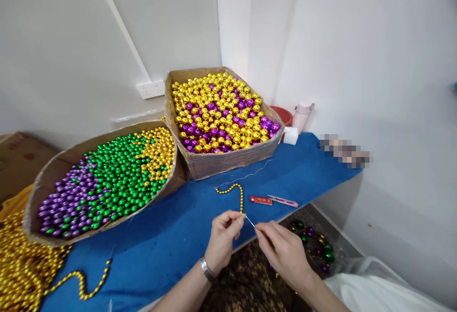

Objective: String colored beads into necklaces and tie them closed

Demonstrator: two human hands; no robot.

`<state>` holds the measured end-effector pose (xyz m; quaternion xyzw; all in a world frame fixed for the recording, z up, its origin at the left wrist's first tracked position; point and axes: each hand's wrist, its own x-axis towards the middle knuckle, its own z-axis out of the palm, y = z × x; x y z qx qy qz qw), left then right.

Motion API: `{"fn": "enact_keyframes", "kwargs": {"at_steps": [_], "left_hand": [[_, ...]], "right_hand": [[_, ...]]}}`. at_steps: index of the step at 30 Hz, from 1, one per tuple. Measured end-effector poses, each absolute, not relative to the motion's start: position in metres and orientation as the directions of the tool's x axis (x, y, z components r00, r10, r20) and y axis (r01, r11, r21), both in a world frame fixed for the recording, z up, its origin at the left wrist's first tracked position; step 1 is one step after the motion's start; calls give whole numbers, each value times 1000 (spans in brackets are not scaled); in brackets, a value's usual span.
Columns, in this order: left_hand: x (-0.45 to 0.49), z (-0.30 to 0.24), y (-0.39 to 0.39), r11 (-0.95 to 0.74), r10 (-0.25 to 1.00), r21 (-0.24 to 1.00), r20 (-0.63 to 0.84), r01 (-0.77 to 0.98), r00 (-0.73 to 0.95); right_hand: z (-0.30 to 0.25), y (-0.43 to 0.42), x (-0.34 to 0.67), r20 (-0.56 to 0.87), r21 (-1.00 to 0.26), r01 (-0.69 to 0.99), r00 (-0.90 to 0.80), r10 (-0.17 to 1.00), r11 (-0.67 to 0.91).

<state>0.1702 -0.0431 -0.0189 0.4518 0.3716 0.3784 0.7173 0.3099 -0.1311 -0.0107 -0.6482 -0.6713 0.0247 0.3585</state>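
Note:
My left hand [223, 238], with a watch on the wrist, pinches the near end of a short string of small gold beads [236, 191] that curves away over the blue cloth [171, 236]. My right hand [282, 250] pinches a thin needle or thread end [250, 221] that runs between the two hands. A clear thread [250, 175] trails from the bead string toward the boxes. Both hands hover just off the table's front edge.
A cardboard box of large gold and purple balls [219, 112] stands at the back. Left of it sits a tray of purple, green and gold beads [107, 179]. Gold bead strands [21, 264] pile at far left. A red pack [260, 200] and pink snips [283, 201] lie nearby.

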Motion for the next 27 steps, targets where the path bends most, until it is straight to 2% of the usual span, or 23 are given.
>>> {"fn": "enact_keyframes", "kwargs": {"at_steps": [14,17,19,21,22,24,25,27], "left_hand": [[174,-18,-39,393,836,896,-256,-205,486],[176,-12,-37,427,818,872,-260,-239,512],[177,-7,-34,459,804,844,-263,-277,534],[177,-3,-31,485,794,817,-261,-313,549],[177,-1,-30,492,792,807,-259,-327,553],[178,2,-27,497,795,795,-257,-347,550],[179,4,-26,499,796,792,-256,-353,549],[180,7,-24,508,792,781,-257,-364,554]], "right_hand": [[-6,-125,305,415,-472,865,45,909,172],[-1,-123,304,353,-544,821,37,935,173],[1,-122,304,245,-715,683,45,969,149],[1,-121,303,105,-916,395,61,993,73],[-1,-120,302,43,-975,220,68,997,27],[-4,-116,299,-16,-997,-75,84,996,-10],[-5,-112,297,-8,-989,-148,98,995,7],[-6,-102,293,90,-991,-82,156,984,103]]}}
